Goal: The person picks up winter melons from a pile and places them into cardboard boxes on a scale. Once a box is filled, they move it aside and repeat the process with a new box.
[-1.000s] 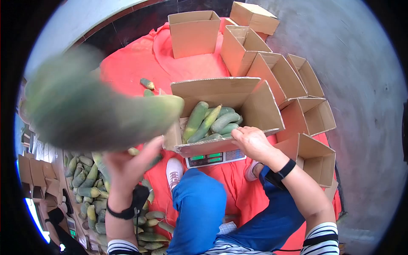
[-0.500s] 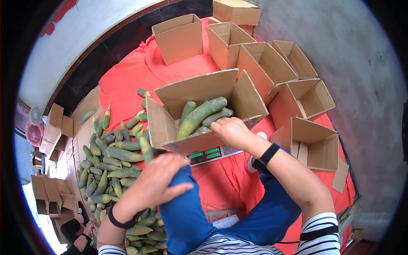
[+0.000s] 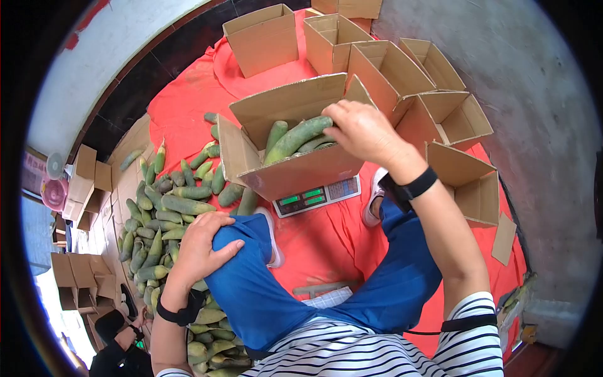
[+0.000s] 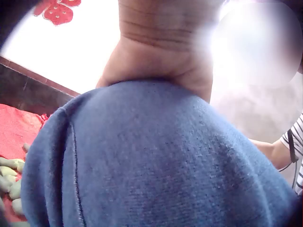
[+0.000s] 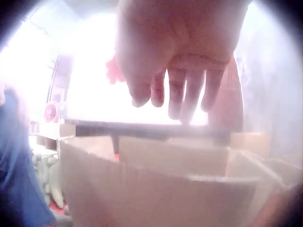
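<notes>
A cardboard carton (image 3: 308, 178) stands on a digital scale (image 3: 318, 196), whose green displays are lit. Inside it lie several long green radishes (image 3: 294, 141), one large one across the top. Over the carton's right side hangs my right hand (image 3: 363, 129), its fingertips overlapping the end of that top radish in the head view. From the right wrist, the fingers (image 5: 176, 92) show spread and loosely bent above the carton rim, with nothing between them. My left hand (image 3: 202, 246) rests on the knee of my blue trousers (image 4: 142, 151), thumb apart from the fingers.
A big heap of green radishes (image 3: 157, 220) lies on the left. Several open cartons (image 3: 389, 66) stand behind and to the right on a red cloth (image 3: 314, 251). A grey wall (image 3: 534, 157) bounds the right side. Another person's arm (image 3: 129, 336) shows at lower left.
A large radish held by my left hand went into the carton. That hand then moved back to my knee. My right hand left the carton's front rim and rose over its right side.
</notes>
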The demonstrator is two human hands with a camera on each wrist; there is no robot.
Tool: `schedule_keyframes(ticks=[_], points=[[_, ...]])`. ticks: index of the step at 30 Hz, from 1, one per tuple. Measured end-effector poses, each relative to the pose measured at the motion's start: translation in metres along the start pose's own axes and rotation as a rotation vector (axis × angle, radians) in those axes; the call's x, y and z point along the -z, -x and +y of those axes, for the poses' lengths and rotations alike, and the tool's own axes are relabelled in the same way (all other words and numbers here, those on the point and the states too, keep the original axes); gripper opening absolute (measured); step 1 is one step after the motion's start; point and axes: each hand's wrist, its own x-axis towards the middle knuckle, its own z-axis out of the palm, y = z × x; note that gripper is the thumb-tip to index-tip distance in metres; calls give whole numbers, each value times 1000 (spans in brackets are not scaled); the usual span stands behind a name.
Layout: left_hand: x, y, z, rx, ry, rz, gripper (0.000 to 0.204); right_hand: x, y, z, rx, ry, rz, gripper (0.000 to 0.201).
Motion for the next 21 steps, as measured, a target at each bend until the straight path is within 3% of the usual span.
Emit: schedule_keyframes(ticks=[3,9,16,19,21], points=[[2,5,-1,28,19,-9,44,34,6,9,-3,22,26,21],[1,8,-7,1,15,37,43,115,75,19,-261,83,-93,23],[3,10,-10,8,72,32,42,113,250,73,-819,292,-214,23],[2,10,-9,10,78,44,40,96,352,98,-1027,353,-258,36],[-1,10,-8,-25,87,52,39,87,393,97,-1302,32,-400,52]])
